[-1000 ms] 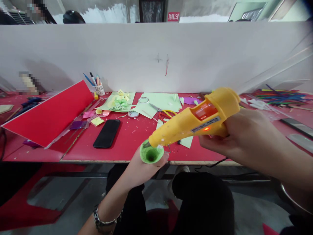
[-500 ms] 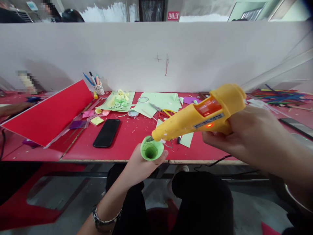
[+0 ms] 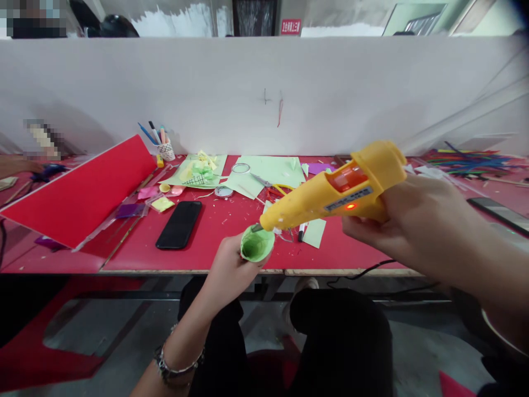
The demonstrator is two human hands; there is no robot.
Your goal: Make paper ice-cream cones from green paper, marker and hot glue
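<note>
Fingers [image 3: 357,227] wrapped: left hand [image 3: 230,269] round green cone [image 3: 257,247], right hand [image 3: 413,226] round glue gun [image 3: 308,208]

The glue gun [image 3: 309,207] right of the frame's centre is bright yellow, with an orange-red window and a glowing red-orange light; the paper cone [image 3: 256,248] at its tip is light green. The tabletop [image 3: 144,253] is red, the smartphone [image 3: 179,225] left of centre black. At left, the panel [image 3: 82,193] is plain red with a whitish edge. Behind it, the pen cup [image 3: 166,150] is white with a dark pattern. Upper centre, the sign [image 3: 291,27] carries white characters on red.
</note>
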